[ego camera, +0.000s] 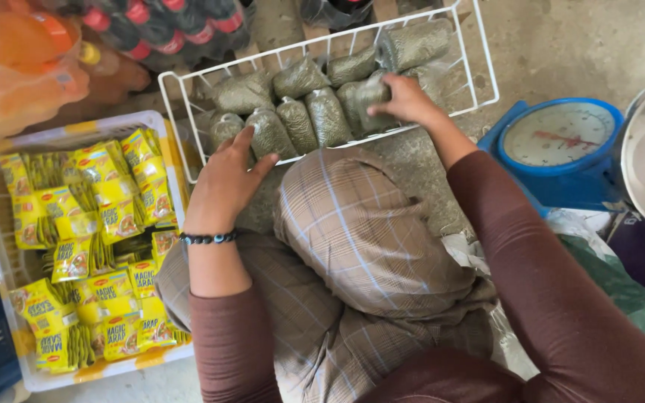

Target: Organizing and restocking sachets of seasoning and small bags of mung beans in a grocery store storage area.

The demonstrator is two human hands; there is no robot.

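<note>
Knees in checked trousers (360, 246) fill the near part of the view, and both arms in dark red sleeves reach forward over them to a white wire basket (479, 71) on the floor. Left hand (225, 183), with a beaded bracelet on the wrist, lies flat and open, its fingers spread on the front packets of greenish grain (298, 123); it grips nothing. Right hand (404, 101) is curled over one packet near the middle of the basket, but the fingers are hidden, so I cannot tell if it really holds the packet. The packets lie in two loose rows, some leaning on the wire rim. I think a push from the flat hand could slide a front packet through the wide gaps of the wire, and thin plastic may tear on the wire. At the left, a white crate (125, 358) holds yellow sachets (106, 216); at the right stands a blue scale (561, 145); farther away, dark bottles with red caps (166, 26) lie close to the basket.
</note>
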